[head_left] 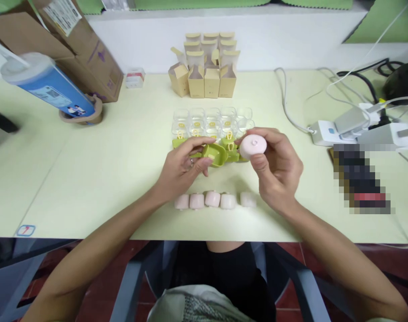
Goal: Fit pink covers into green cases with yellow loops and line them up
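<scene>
My left hand [180, 169] grips a small green plastic shell [216, 156] between thumb and fingers, its hollow side facing up. In my right hand [278, 169] a pale pink rounded piece [248, 148] with a small nub on its face is pinched by thumb and fingers. The two parts are held close together but apart. Behind them, other green pieces [229, 144] with yellow loops lie in a row, partly hidden by my hands. Nearer to me, several pink and whitish rounded pieces [212, 198] stand in a row on the table [116, 179].
Clear plastic cases [197, 120] with yellow marks lie beyond the green pieces. Open small cardboard boxes [204, 82] stand against the wall. At the left are a blue cylinder [56, 87] and a large carton [96, 62]; chargers [354, 127] and a blurred-out phone-like object [360, 179] are at the right.
</scene>
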### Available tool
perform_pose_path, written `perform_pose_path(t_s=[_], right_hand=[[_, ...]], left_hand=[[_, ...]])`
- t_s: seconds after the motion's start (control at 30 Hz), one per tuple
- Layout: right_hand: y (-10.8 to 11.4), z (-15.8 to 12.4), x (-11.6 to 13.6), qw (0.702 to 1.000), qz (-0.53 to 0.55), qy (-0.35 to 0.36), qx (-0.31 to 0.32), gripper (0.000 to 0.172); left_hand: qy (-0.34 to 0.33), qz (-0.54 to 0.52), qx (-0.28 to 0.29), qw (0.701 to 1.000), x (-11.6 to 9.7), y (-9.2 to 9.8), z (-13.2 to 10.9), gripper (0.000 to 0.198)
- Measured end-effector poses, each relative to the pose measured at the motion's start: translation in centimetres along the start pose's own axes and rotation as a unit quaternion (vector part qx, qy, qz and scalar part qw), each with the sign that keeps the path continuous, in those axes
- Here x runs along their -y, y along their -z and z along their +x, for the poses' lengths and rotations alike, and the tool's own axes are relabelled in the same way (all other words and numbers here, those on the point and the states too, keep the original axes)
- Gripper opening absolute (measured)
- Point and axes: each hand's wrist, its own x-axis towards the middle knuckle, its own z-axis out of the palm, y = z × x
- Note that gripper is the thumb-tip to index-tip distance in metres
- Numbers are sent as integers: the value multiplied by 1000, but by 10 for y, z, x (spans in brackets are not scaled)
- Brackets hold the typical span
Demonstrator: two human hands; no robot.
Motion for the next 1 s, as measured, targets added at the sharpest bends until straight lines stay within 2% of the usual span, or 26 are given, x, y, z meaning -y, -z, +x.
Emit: perform_pose_path(t_s=[0.07,0.17,0.4,0.47,0.57,0.7,0.87,1.0], right_hand=[[3,3,-2,1000,3,12,-13,38],[5,5,-3,998,-16,65,-8,40],[5,8,11,991,-58,116,17,57],[7,10,14,985,-85,143,43,54],[11,14,12,972,-119,187,76,43],[14,15,6,971,-99,171,133,32],[10,12,3,974,-81,172,125,32],[9,8,3,966,-122,176,143,30]], left_hand=[[9,-53,-6,999,2,2,1,32],[-2,-70,9,997,1,2,2,29],[-2,-15,31,999,4,-2,-3,53],[3,-10,26,1000,3,-3,-4,55],[-2,-1,18,1000,1,-3,-4,45],[-39,26,24,999,-2,0,0,35],[-47,52,22,997,-5,1,2,30],[-47,51,31,997,-3,3,2,31]])
